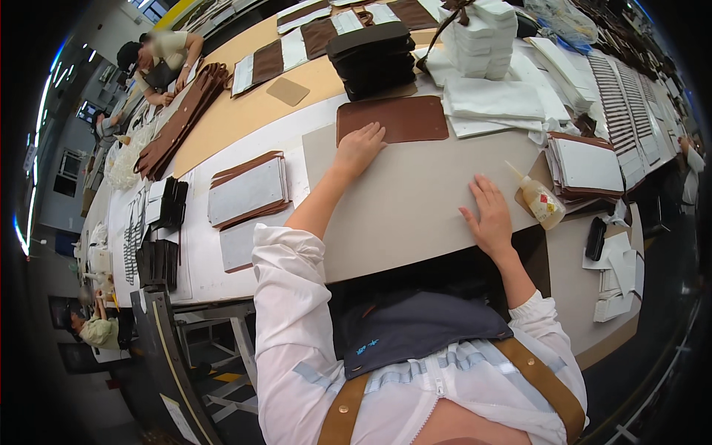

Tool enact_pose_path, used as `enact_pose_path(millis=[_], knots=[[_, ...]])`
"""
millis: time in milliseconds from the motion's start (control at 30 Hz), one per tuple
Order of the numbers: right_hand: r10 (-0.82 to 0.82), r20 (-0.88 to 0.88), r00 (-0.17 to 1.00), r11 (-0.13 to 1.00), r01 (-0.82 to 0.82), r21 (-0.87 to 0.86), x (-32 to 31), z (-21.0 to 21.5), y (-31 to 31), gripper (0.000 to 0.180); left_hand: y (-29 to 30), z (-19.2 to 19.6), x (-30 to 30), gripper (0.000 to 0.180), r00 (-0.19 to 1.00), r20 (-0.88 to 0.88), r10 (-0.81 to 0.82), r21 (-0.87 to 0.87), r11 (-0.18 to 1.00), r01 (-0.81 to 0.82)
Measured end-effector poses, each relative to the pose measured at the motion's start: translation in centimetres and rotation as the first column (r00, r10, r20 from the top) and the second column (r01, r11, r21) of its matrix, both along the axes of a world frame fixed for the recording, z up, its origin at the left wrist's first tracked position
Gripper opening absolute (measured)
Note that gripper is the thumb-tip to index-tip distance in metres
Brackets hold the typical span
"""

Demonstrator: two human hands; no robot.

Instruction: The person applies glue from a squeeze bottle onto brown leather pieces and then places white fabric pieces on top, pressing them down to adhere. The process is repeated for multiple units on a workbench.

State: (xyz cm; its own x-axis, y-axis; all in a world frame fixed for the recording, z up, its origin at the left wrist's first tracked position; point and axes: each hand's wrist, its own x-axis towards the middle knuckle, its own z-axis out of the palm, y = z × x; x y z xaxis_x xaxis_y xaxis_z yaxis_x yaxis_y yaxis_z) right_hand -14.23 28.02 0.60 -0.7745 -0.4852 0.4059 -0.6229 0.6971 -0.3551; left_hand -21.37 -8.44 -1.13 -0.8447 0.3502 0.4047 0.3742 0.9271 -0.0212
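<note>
Left hand: the left hand (358, 148) lies flat at upper centre of the frame, fingers together and extended, their tips touching the near edge of a brown leather panel (393, 119); it pinches nothing.
Right hand: the right hand (488, 215) presses palm down right of centre, fingers slightly spread, on a large grey board (415, 200).
Grey board: it fills the middle of the frame and slopes toward the person; its lower edge is hidden behind a dark apron (415, 326) and white sleeves.
Brown leather panel: it rests at the board's upper edge, rounded corners visible, its left lower corner partly covered by the fingers.
Glue bottle: a small clear bottle (540, 200) with yellowish contents lies tilted just right of the right hand, nozzle pointing up-left.
Stacks, right: brown-edged grey pieces (586, 167) are piled beside the bottle; how many cannot be counted.
Stacks, left: similar grey-faced pieces (248, 191) sit left of the left forearm, with dark bundles (170, 204) farther left, too small to identify.
Upper centre: a stack of dark covers (371, 59) and white folded sheets (486, 37) stand behind the panel, the sheets cut off by the top edge.
Upper left: another person (167, 59) bends over the tan table (252, 111); what their hands hold is unclear.
Rim: fisheye bending and black corners swallow the far edges.
</note>
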Motion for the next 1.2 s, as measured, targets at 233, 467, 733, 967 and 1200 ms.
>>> enact_pose_path(millis=[233,467,733,967,1200], knots=[[-0.013,-0.020,1.000,0.999,0.012,-0.051,0.2,-0.2,0.0,0.050,-0.5,1.0,-0.9,0.013,0.977,-0.150,-0.152,-0.181,0.976,0.124],[0.041,0.048,0.998,0.969,-0.029,-0.245,0.5,0.2,0.7,0.036,-0.5,2.1,-1.2,0.006,0.972,-0.138,-0.188,-0.077,0.981,0.178],[-0.299,-0.188,0.936,0.888,0.201,-0.413,2.3,4.1,7.1,0.032,0.1,2.0,0.0,0.009,0.985,-0.134,-0.106,-0.073,0.993,0.097],[-0.509,-0.103,0.855,0.850,0.480,-0.216,1.3,2.7,13.4,0.057,2.3,2.2,2.9,0.014,0.962,-0.227,-0.150,0.040,0.986,0.163],[-0.386,0.346,0.855,0.757,0.508,-0.411,1.5,-0.4,14.7,0.066,8.6,2.7,12.6,0.013,0.987,-0.060,-0.152,0.215,0.963,0.162]])
